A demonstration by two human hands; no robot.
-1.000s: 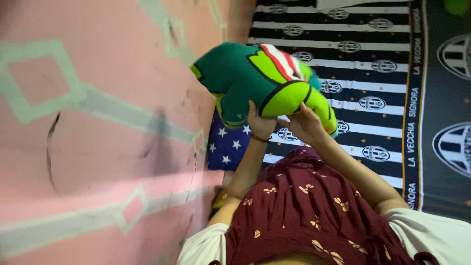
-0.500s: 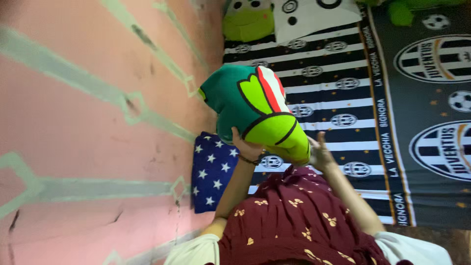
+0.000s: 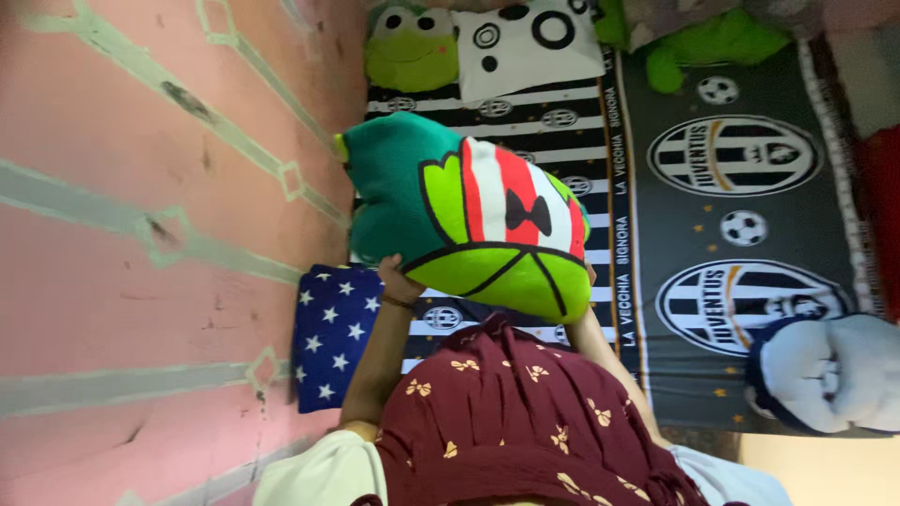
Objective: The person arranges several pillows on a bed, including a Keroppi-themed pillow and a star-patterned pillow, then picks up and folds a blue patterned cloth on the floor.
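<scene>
A green frog-shaped cushion (image 3: 469,220) with red and white stripes and a black bow tie is held up above the bed, its front facing me. My left hand (image 3: 398,281), with a thin band at the wrist, grips its lower left edge. My right hand (image 3: 588,277) is almost wholly hidden behind the cushion's lower right edge and holds it there. A dark red cloth with small gold bows (image 3: 525,412) covers my front below both arms.
A black and white striped bed sheet (image 3: 712,215) with round crests lies under everything. A blue star pillow (image 3: 328,328) rests against the pink wall (image 3: 141,234). Beyond the cushion lie a frog-face pillow (image 3: 412,52), a white spotted pillow (image 3: 525,42) and a green plush (image 3: 712,42). A white and blue plush (image 3: 825,370) sits at the right.
The cushion has turned so its striped front with the bow tie faces me. My view has swung, bringing more of the bed and the far pillows into sight. Both hands stay on the cushion.
</scene>
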